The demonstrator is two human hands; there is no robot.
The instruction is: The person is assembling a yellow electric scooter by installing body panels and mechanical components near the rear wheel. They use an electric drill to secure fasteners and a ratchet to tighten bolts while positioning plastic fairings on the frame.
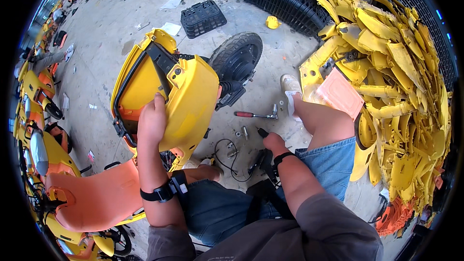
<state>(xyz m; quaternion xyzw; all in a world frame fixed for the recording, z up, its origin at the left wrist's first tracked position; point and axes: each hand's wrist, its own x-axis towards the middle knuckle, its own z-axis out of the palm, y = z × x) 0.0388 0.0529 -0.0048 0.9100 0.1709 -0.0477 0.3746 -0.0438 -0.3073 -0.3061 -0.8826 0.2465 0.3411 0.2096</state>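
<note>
My left hand (152, 121) grips the edge of a yellow plastic scooter front body (193, 106), which has a black tube and bracket and an attached black wheel (232, 58). My right hand (273, 142) is closed on a black-handled tool (262, 133), held low over the floor between my legs. Near it lie a ratchet (251, 114) with a red-and-black handle, loose metal sockets (245, 133) and a looped black cable (223, 164).
A tall pile of yellow panels (396, 96) fills the right, with a pink lidded box (340, 96) before it. An orange seat (92, 193) is at lower left. Black crates (203, 17) lie on the concrete floor (111, 19). Scooters and a person's leg (50, 56) line the left.
</note>
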